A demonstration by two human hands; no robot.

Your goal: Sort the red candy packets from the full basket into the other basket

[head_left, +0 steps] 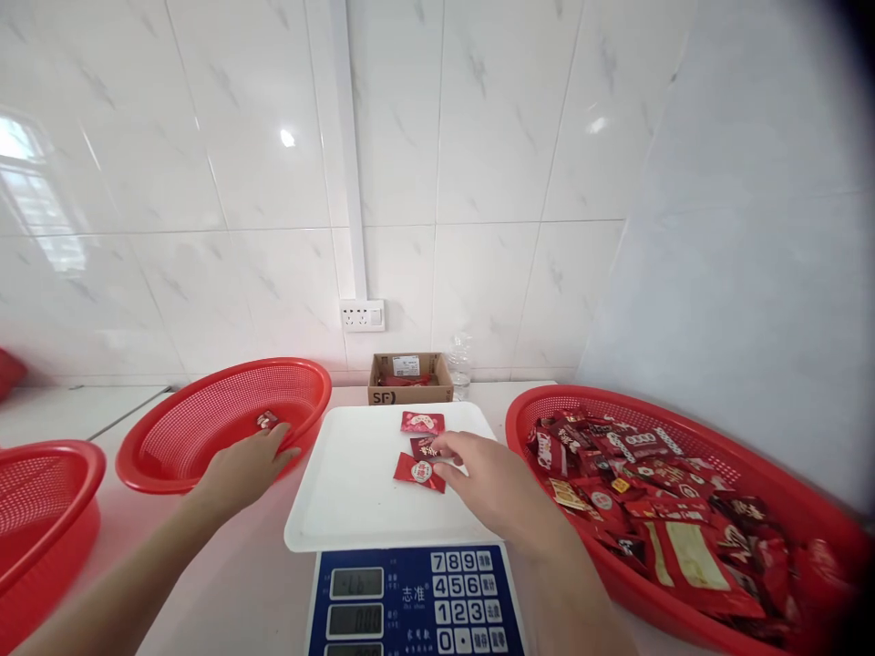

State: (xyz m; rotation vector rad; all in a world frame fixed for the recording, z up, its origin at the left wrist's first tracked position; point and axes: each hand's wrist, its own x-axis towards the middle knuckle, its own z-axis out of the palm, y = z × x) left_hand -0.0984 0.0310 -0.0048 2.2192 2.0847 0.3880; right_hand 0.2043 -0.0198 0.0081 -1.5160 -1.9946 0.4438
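My left hand point(247, 465) rests over the near rim of a red mesh basket point(205, 428), fingers closed around a small red packet point(266, 420) at its fingertips. My right hand point(488, 478) hovers over the white tray point(355, 492) of a scale, its fingertips touching a dark red packet point(424, 447). Two more red packets point(422, 422) point(418, 471) lie on the tray beside it. A large red basket point(772, 497) on the right is filled with several red snack packets point(635, 483).
The scale's blue keypad and displays point(416, 601) sit at the near edge. Another red basket point(41, 510) stands at far left. A small cardboard box point(408, 378) and a clear bottle point(460, 364) stand against the tiled wall below a socket point(362, 315).
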